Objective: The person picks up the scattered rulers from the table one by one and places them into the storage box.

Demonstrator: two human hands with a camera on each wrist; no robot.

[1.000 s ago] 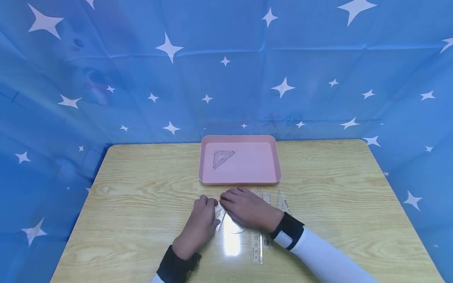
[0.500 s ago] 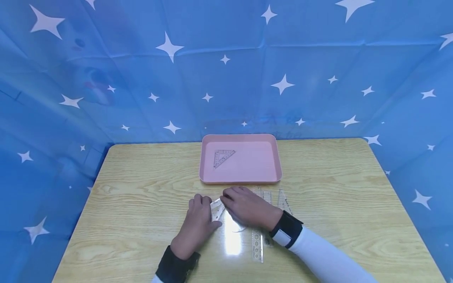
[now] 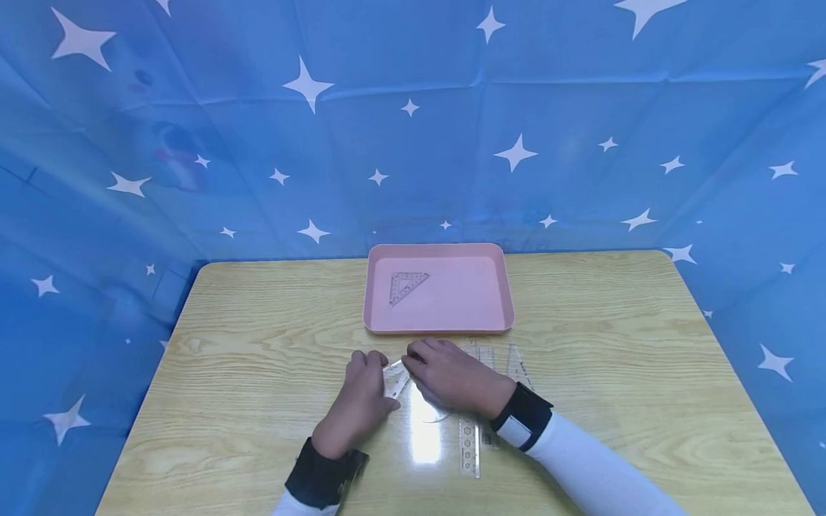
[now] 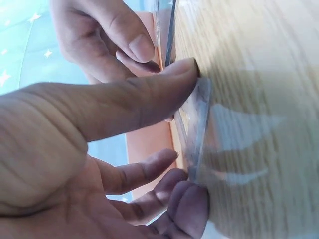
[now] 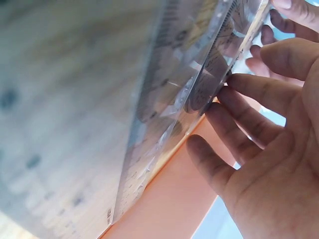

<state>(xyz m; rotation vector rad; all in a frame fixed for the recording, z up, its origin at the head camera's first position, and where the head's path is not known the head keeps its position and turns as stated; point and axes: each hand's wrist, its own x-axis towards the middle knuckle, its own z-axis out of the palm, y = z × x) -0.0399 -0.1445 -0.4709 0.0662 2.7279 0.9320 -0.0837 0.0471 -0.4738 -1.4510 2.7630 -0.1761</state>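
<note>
My left hand (image 3: 357, 401) pinches a clear plastic set square (image 3: 392, 387) just in front of the tray. In the left wrist view, its thumb presses one edge of the set square (image 4: 200, 124) while fingertips meet the other end, tilting the piece off the table. My right hand (image 3: 452, 376) is beside the set square's right corner, fingers loosely extended, fingertips touching or very near clear plastic pieces. Beneath it shows a thin curved clear edge (image 3: 440, 418); the rest is hidden. A clear straight ruler (image 3: 469, 448) lies partly under the right wrist.
A pink tray (image 3: 439, 332) at the table's back holds another clear set square (image 3: 395, 289). Right of my right hand lie a second clear ruler (image 3: 487, 356) and a clear triangular piece (image 3: 517, 367). Wood-grain table (image 3: 645, 401) extends to both sides; a blue starry cloth (image 3: 413, 158) stands behind.
My left hand has shifted slightly left and away from the right hand, drawing the set square with it and exposing more of it. The right hand has hardly moved.
</note>
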